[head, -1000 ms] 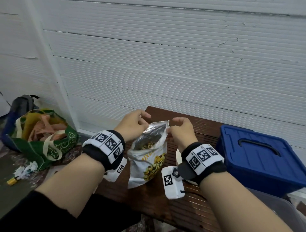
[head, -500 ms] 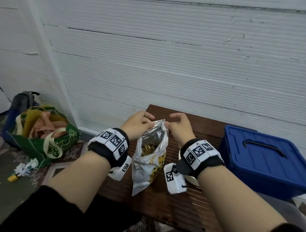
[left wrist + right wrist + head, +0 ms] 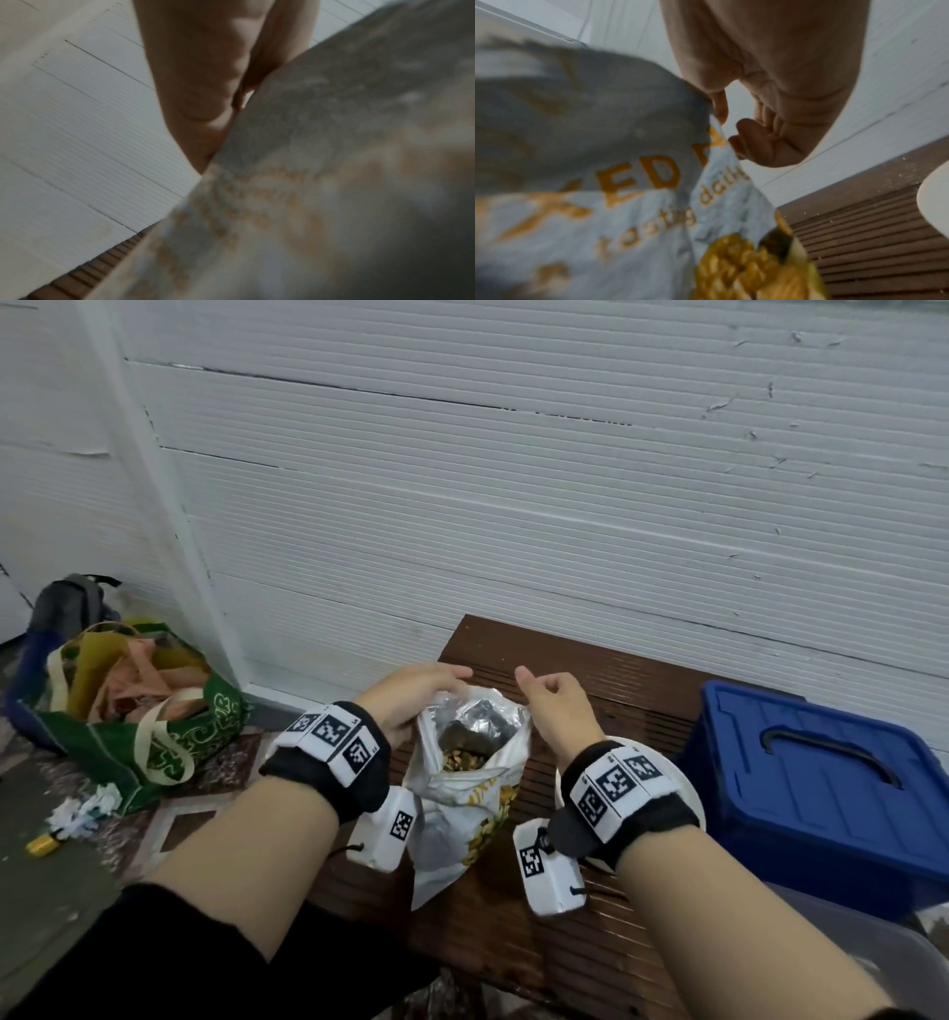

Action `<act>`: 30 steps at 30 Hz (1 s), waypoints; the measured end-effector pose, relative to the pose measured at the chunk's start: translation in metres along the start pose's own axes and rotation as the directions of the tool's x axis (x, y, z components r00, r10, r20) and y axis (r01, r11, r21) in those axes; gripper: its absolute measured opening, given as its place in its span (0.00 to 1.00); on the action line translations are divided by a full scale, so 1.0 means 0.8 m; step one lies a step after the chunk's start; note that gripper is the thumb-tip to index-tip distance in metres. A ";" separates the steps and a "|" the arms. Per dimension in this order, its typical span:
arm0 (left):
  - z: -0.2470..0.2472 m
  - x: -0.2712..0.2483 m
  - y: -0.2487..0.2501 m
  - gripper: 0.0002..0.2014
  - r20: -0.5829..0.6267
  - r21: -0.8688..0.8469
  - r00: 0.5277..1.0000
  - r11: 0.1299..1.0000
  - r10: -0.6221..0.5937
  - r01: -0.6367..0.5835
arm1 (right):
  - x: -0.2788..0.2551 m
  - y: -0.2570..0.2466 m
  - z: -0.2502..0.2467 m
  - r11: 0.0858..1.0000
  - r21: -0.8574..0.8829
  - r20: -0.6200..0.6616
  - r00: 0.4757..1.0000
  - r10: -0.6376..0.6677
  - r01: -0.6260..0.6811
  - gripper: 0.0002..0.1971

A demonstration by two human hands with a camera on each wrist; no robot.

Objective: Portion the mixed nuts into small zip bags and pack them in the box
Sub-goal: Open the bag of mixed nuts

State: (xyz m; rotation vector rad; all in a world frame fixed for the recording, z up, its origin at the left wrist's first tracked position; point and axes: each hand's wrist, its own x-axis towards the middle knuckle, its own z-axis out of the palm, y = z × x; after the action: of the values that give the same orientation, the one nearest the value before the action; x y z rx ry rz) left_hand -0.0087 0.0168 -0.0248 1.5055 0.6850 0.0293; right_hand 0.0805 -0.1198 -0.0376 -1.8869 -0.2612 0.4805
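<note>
We've got the mixed nuts bag [image 3: 464, 793] standing upright on the brown slatted worktop [image 3: 606, 690], mouth open, with the nuts [image 3: 462, 759] visible down inside the foil lining. Our left hand [image 3: 411, 695] is on the left edge of the bag's mouth; its grip is pinching that rim, and in the left wrist view the fingers [image 3: 205, 85] sit right against the bag's side [image 3: 334, 142], though that picture is pretty blurry. Our right hand [image 3: 557, 706] is just beside the right edge of the mouth with the fingers loosely curled. In the right wrist view the thumb and fingertips [image 3: 752, 140] sit right at the bag's edge [image 3: 628, 162], but we can't tell whether that grip is actually pinching the rim or just hanging next to it.

Just right of the bag, half hidden under our right wrist, is a white bowl [image 3: 683, 788]. Further right sits the blue box [image 3: 821, 793] with its lid on and a dark handle on top. Off to the left on the floor there's a green tote bag [image 3: 154, 731] stuffed with stuff, a grey backpack [image 3: 67, 608] behind it, and some crumpled paper [image 3: 87, 809] nearby.
</note>
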 end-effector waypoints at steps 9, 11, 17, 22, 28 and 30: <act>0.003 -0.007 -0.024 0.17 -0.462 -0.321 0.886 0.936 -0.025 -0.141 | -0.081 -0.020 -0.020 0.985 0.071 0.374 0.920 0.118 -0.155 0.26; 0.008 -0.020 -0.030 0.17 -0.508 -0.407 0.860 0.894 -0.054 -0.185 | -0.074 -0.019 -0.021 0.975 0.161 0.263 0.959 0.110 -0.155 0.21; -0.002 -0.042 -0.042 0.05 -0.483 -0.276 0.875 0.945 0.020 -0.174 | -0.056 -0.012 -0.023 0.964 0.260 0.049 0.998 0.040 -0.051 0.14; -0.009 -0.045 -0.038 0.11 -0.456 -0.062 0.879 0.980 0.140 -0.188 | -0.071 -0.009 -0.017 0.997 -0.007 -0.041 0.996 -0.081 0.081 0.19; -0.006 -0.042 -0.039 0.03 -0.441 -0.175 0.897 0.978 0.023 -0.111 | -0.063 -0.009 -0.016 0.998 0.029 -0.076 0.996 -0.047 0.049 0.12; -0.006 -0.041 -0.043 0.04 -0.411 -0.271 0.911 0.958 -0.030 -0.091 | -0.060 -0.006 -0.016 0.988 0.148 -0.025 0.999 0.044 -0.039 0.14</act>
State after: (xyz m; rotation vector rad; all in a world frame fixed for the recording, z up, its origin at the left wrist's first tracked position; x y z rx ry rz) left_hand -0.0507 0.0036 -0.0430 1.2370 0.9504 0.4650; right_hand 0.0436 -0.1481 -0.0199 -1.7565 -0.1634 0.4876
